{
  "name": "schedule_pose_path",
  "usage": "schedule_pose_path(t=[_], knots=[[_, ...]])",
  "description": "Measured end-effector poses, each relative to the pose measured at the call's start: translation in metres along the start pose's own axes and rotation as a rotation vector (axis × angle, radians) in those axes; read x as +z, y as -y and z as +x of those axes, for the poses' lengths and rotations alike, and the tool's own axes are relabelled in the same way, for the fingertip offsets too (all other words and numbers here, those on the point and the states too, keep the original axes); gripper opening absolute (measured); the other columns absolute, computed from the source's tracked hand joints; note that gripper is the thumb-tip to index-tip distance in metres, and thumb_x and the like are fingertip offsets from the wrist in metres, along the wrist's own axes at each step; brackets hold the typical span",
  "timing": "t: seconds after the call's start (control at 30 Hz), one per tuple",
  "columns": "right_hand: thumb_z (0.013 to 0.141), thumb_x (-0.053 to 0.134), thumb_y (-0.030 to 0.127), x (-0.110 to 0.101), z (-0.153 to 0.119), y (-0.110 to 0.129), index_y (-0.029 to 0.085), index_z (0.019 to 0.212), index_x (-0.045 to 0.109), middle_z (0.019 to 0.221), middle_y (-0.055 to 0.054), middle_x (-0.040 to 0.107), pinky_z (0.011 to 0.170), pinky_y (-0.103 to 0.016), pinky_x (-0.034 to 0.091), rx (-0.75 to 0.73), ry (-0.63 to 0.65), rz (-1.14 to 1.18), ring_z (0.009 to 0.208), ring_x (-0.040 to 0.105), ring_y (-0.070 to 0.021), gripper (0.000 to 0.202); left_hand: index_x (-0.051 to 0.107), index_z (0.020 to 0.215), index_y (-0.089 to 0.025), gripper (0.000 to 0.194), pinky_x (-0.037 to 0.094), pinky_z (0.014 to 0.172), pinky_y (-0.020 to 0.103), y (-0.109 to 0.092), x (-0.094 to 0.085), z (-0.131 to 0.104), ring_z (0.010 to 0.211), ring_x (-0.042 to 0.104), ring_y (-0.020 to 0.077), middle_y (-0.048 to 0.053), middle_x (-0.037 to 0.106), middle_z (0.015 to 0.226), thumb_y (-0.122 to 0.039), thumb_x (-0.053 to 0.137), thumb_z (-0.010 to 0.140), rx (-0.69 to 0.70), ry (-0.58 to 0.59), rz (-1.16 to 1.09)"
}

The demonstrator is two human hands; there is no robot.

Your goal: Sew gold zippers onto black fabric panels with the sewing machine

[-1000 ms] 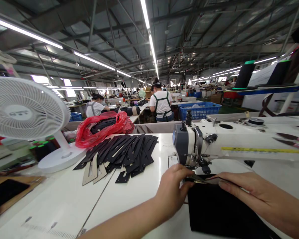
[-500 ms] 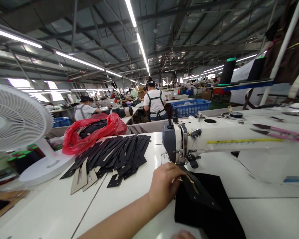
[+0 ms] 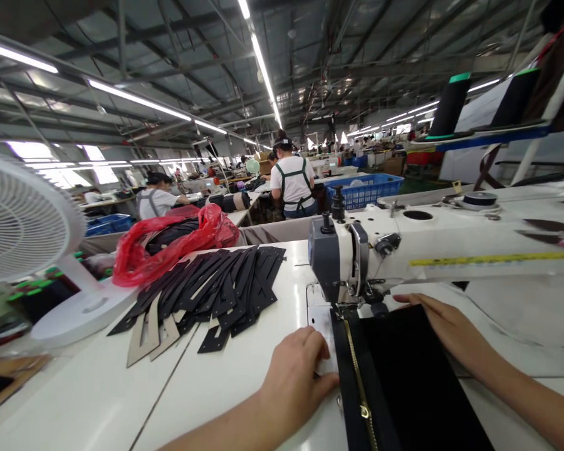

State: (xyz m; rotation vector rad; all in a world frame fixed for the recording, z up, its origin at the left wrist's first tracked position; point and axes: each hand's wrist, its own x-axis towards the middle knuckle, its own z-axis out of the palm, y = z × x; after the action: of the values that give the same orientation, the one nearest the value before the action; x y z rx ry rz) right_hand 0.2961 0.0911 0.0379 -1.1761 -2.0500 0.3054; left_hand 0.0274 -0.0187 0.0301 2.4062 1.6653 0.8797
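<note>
A black fabric piece (image 3: 413, 382) lies under the sewing machine's presser foot (image 3: 348, 308). Along its left side runs a black strip with a gold metal zipper (image 3: 355, 357), its pull toward the bottom. My left hand (image 3: 296, 376) rests on the table left of the strip, fingers loosely bent and apart, thumb tip at the strip's edge. On the far right side, my right hand (image 3: 451, 329) lies along the fabric's edge with fingers stretched toward the machine head (image 3: 331, 257). Fabric hides part of that hand, including the thumb.
Many black strips (image 3: 230, 288) lie piled at left, before a red plastic bag (image 3: 126, 257). A white fan (image 3: 75, 275) stands far left. Pink-handled snips (image 3: 554, 232) and a yellow tape (image 3: 489, 258) are on the machine arm. Thread cones (image 3: 451, 106) stand behind; co-workers (image 3: 294, 178) sit beyond.
The strip and fabric have turned to lie straight toward me under the presser foot. My left hand has let go and moved down; my right hand has come up to the fabric's far side.
</note>
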Motion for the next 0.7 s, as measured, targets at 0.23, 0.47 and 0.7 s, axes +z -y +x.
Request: schedule_pose_path(t=[0.23,0.47,0.7], knots=[[0.073,0.047,0.039,0.009,-0.004,0.010,0.014,0.105,0.062,0.094,-0.010,0.069,0.081,-0.040,0.048,0.275,0.188,0.276,0.086,0.064,-0.0278,0.044,0.059,0.106,-0.018,0.022,0.045,0.081,0.034,0.004,-0.001,0.017,0.093,0.057,0.0202,0.006,0.064,0.106,-0.030,0.056,0.088,0.322,0.031,-0.105],[0.076,0.045,0.037,0.011,-0.007,0.000,0.020,0.106,0.062,0.100,-0.006,0.067,0.090,-0.044,0.042,0.256,0.145,0.241,0.092,0.062,-0.0276,0.038,0.058,0.078,-0.016,0.011,0.042,0.077,0.036,0.004,0.005,0.026,0.094,0.052,0.0229,0.004,0.064,0.087,-0.019,0.052,0.088,0.374,0.152,0.246],[0.075,0.050,0.027,0.003,-0.007,0.009,0.021,0.098,0.065,0.096,-0.005,0.069,0.085,-0.036,0.047,0.198,0.212,0.302,0.090,0.063,-0.0259,0.028,0.054,0.073,-0.015,0.012,0.040,0.070,0.036,-0.003,0.004,0.025,0.081,0.050,0.0213,0.004,0.059,0.079,-0.014,0.053,0.085,0.373,0.191,0.417]])
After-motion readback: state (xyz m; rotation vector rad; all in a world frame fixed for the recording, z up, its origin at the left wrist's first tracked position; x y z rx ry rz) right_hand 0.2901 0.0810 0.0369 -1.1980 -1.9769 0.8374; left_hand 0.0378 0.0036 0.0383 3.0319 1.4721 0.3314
